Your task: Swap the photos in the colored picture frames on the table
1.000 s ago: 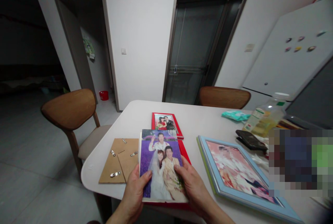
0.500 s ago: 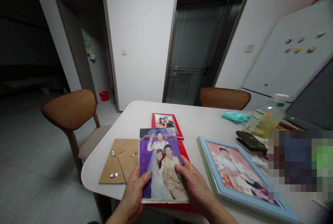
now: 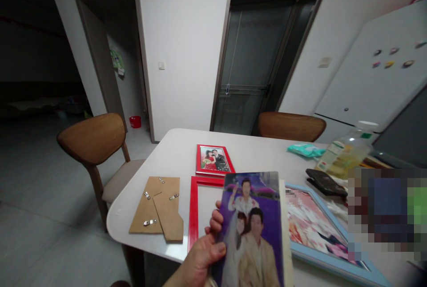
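My left hand (image 3: 207, 251) grips the left edge of a stack of photo prints (image 3: 255, 238), thumb on the front and fingers behind. The top print shows three people against purple. My right hand is out of sight. Behind the prints lies a red frame (image 3: 193, 216) with its opening bare. A smaller red frame with a photo (image 3: 213, 160) lies beyond it. Left of the red frame rests a brown backing board (image 3: 147, 207) with metal clips and a folding stand. The prints partly cover a light blue frame (image 3: 336, 251) at the right.
On the white table (image 3: 253, 144) stand a bottle of yellowish liquid (image 3: 345, 153), a teal packet (image 3: 306, 150) and a dark wallet-like item (image 3: 325, 182). Wooden chairs stand at the left (image 3: 96, 138) and far side (image 3: 292, 126). A blurred-out patch covers the right edge.
The prints have moved right and closer to the camera in my left hand, uncovering the red frame and the backing board's stand. My right hand has let go and left the view.
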`<state>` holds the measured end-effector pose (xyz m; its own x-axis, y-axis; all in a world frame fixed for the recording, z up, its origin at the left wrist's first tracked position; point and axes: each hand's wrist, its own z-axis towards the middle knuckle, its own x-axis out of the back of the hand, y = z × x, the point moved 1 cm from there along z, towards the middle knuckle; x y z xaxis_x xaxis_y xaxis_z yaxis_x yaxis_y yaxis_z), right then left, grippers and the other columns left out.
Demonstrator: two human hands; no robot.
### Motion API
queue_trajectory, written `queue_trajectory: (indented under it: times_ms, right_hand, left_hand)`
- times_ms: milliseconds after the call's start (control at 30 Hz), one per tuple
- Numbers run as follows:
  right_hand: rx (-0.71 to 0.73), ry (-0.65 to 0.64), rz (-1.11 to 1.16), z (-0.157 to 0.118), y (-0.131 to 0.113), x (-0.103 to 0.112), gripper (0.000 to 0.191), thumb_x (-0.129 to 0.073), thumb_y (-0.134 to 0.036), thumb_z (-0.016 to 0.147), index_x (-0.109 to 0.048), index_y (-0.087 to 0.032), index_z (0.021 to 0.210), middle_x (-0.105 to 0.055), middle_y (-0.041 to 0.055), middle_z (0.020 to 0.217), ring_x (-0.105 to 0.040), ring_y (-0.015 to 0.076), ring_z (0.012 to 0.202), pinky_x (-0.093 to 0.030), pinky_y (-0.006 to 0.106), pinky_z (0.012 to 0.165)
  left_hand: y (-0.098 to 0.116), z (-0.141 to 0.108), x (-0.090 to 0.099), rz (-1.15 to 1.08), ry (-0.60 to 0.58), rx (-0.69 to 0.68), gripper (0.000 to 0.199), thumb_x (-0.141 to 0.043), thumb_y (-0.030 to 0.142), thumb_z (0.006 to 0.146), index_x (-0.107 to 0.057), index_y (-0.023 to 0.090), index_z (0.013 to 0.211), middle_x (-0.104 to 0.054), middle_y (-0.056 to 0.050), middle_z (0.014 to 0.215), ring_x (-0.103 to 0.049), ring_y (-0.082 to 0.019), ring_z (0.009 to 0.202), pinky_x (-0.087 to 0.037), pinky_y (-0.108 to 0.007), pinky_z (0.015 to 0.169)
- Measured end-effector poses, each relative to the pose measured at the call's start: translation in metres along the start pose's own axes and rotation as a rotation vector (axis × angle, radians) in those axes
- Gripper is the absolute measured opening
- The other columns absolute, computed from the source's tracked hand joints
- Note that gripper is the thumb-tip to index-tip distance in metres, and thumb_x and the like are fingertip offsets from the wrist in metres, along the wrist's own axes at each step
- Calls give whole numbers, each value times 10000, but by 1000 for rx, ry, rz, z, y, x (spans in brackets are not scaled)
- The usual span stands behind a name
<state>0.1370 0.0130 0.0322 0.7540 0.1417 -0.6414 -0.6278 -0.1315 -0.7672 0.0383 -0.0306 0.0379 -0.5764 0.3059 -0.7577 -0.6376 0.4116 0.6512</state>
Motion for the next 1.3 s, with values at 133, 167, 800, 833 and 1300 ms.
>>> queue_trajectory:
  times_ms: [133,167,800,833,1300]
  right_hand:
    - [-164,110,-12,-2,-23,2,205,-574,-374,656,-566,-214,782,-618,-8,632,-564,133,536,-456,271,540]
    - [-179,145,-51,-1,-29,6,202,-573,-356,659,-554,-205,792,-634,5,657,-580,150,559,-457,282,538]
    - [81,407,-993,46,-23,53,307,-517,-286,630,-549,-159,909,-664,80,821,-611,211,703,-442,293,598]
    - [109,391,-1123,47,-24,53,291,-506,-288,639,-558,-156,893,-656,89,860,-604,210,743,-432,288,632]
    - [115,318,-1934,46,-23,49,386,-469,-369,722,-493,-151,1040,-585,129,916,-560,234,803,-366,311,658]
  left_hand:
    - [7,1,7,288,107,23,288,-710,300,577,-635,117,786,-655,-84,761,-598,-238,785,-423,-306,724]
    - [12,2,12,313,177,-17,276,-711,287,575,-631,125,784,-658,-79,775,-596,-233,788,-421,-303,727]
    - [6,2,58,1242,239,-412,475,-607,105,601,-560,217,1060,-449,-93,1244,-353,-282,1159,-220,-435,983]
    - [6,2,58,1263,233,-411,473,-609,110,606,-557,216,1064,-450,-97,1243,-358,-285,1156,-226,-441,979]
    - [23,-6,47,1437,205,-319,405,-561,184,680,-549,192,1085,-465,-116,1229,-372,-283,1153,-176,-427,995]
